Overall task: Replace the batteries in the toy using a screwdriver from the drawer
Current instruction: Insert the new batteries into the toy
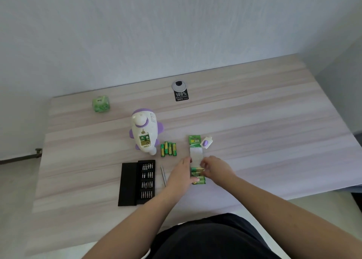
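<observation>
A white and purple toy [144, 130] lies on the wooden table [254, 133] with its battery compartment uncovered. Several loose green batteries [168, 148] lie just right of it. The toy's small cover [206, 142] rests farther right. A long green battery pack [196, 157] lies in front of me. My left hand [181, 175] holds the pack's left side. My right hand [214, 168] pinches a battery in the pack's lower part. A thin screwdriver [163, 175] lies left of my left hand.
An open black bit case [137, 182] with several bits sits at the front left. A green cube-shaped box [101, 103] stands at the back left. A round cable grommet [179, 85] and a black label [181, 96] are near the wall.
</observation>
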